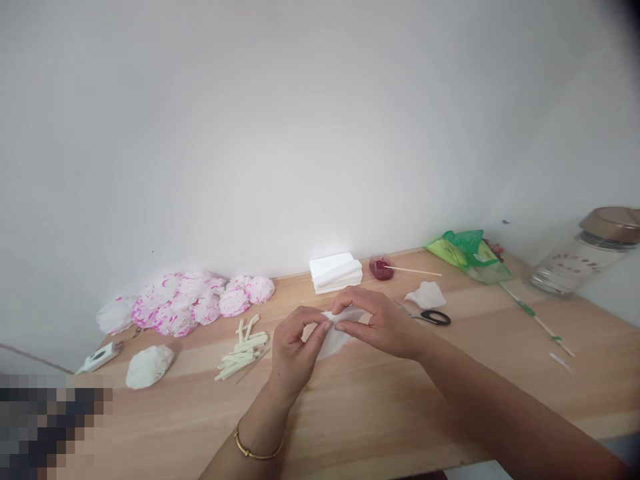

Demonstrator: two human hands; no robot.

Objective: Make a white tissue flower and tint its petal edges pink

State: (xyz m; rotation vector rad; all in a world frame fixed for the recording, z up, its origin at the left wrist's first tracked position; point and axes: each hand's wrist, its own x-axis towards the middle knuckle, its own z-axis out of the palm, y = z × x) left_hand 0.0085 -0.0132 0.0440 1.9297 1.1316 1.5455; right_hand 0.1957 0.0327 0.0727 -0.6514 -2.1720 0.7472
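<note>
Between my two hands is a thin, white, see-through sheet of tissue paper (334,341), held just above the table. My left hand (299,343), with a gold bangle at the wrist, pinches its upper left edge between thumb and forefinger. Close beside it, my right hand (377,323) pinches the same edge with thumb and bent fingers. Left of my hands lies a pile of pale green sticks (245,350). Black-handled scissors (434,318) and a loose piece of white tissue (427,295) are to the right.
Pink-edged white paper flowers (185,300) line the wall, with a plain white one (149,367) in front and a white plug-ended device (100,358) beside. Folded white paper (336,272), a dish of red liquid (381,267), a green bag (467,255) and a glass bottle (575,257) stand along the back.
</note>
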